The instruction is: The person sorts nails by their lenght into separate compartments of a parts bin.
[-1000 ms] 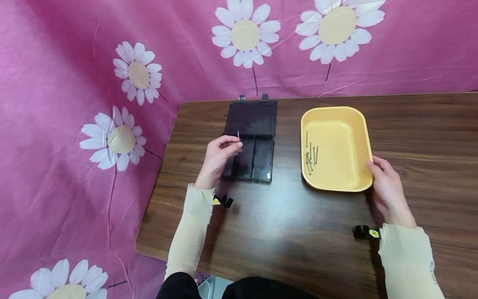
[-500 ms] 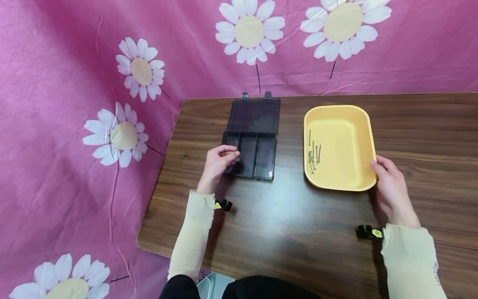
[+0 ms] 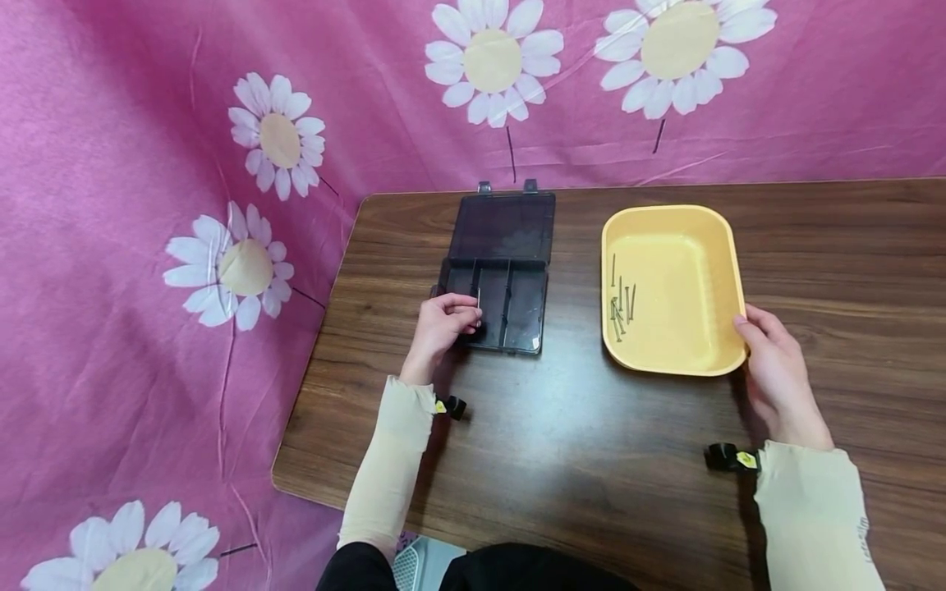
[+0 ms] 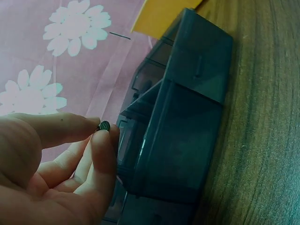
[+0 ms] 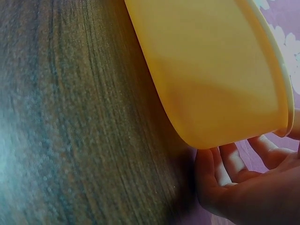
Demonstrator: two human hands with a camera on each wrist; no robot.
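Thumb and forefinger of my left hand (image 3: pixel 442 327) pinch a thin nail (image 3: pixel 479 299) over the left part of a dark, see-through compartment box (image 3: pixel 526 316). In the left wrist view, the flat, cross-hatched nail head (image 4: pixel 105 125) shows between the fingertips, beside the box wall. The nail stands upright in the head view. The box's lid (image 3: pixel 502 228) lies folded back. My right hand (image 3: pixel 779 382) holds a yellow plastic tub (image 3: pixel 683 304) at its near right corner, thumb at the rim. Its other fingers (image 5: pixel 229 161) reach beneath the corner in the right wrist view.
Several nails (image 3: pixel 632 302) lie along the left side inside the tub. Both containers are on a wood-grain table (image 3: pixel 569 443), with bare tabletop between them. A pink flowered cloth (image 3: pixel 369 98) hangs behind the table and along its left side.
My left hand has come down toward the near part of the box with the nail still pinched, then shifted slightly right. My right hand keeps its hold on the tub. The view has shifted slightly.
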